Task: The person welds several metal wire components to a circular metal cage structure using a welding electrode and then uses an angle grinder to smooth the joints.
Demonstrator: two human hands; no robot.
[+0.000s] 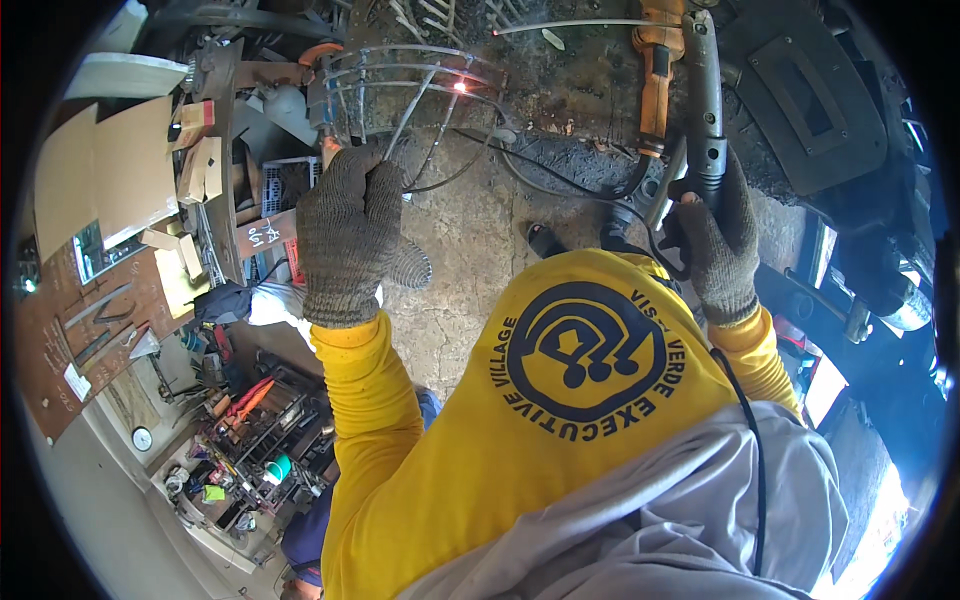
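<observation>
My left hand (352,235), in a grey knit glove, is closed at the near edge of a curved metal rod frame (420,52). The lower end of a thin metal rod (412,110) meets its thumb and fingers. One spot on the frame glows red-white. My right hand (725,240), also gloved, grips the dark lower end of a grey welding electrode holder (705,90), which stands nearly upright in view. From the holder's top a thin electrode (580,25) reaches left, its tip glowing red, apart from the frame.
An orange angle grinder (655,85) lies left of the holder. Black cables (560,185) loop below the worktable edge (560,118). A dark welding mask (815,110) rests at the right. Cardboard (135,165) and a tool board (105,325) are at the left.
</observation>
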